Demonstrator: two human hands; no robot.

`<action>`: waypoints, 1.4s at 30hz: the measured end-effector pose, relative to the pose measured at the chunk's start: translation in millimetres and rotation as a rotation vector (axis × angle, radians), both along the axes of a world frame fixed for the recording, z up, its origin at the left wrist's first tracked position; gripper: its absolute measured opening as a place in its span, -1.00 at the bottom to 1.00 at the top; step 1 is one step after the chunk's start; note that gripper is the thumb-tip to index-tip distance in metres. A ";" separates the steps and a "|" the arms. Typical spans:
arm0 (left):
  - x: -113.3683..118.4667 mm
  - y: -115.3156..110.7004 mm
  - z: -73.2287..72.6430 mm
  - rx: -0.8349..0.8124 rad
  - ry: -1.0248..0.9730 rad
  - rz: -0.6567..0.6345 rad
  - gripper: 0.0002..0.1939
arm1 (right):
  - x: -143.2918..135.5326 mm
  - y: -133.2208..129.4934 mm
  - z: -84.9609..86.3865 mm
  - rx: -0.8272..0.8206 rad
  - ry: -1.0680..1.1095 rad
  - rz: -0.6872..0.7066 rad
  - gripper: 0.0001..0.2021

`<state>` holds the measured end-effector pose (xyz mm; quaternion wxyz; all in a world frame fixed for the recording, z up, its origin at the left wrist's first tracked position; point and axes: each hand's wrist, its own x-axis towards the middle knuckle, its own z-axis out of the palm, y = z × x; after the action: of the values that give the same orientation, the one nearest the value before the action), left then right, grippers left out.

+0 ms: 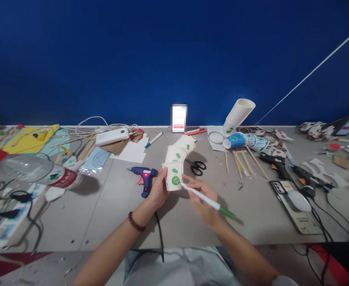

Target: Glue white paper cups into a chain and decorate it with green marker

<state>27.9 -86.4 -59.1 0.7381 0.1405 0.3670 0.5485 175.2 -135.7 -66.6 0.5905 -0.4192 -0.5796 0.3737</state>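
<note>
Several white paper cups, joined in a curved chain and marked with green spots, stand in the middle of the table. My left hand wraps round the left side of the nearest cup. In my right hand is a white marker pen with a green end; its tip is at the right edge of the large green spot on that cup. A blue glue gun lies left of my left hand. Black-handled scissors lie just beyond my right hand.
A plastic bottle lies at the left, near a power strip. At the right are stacked paper cups, a blue-patterned cup chain, wooden sticks, a black glue gun and a phone with a white mouse.
</note>
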 end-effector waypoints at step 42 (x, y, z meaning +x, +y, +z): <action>2.0 -1.4 2.1 0.014 0.011 0.031 -0.55 | 1.4 0.2 -2.1 0.020 -0.008 0.061 -0.91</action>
<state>29.9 -87.9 -56.9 0.7266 0.1428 0.3694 0.5614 176.5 -135.5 -68.7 0.5806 -0.3972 -0.5982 0.3839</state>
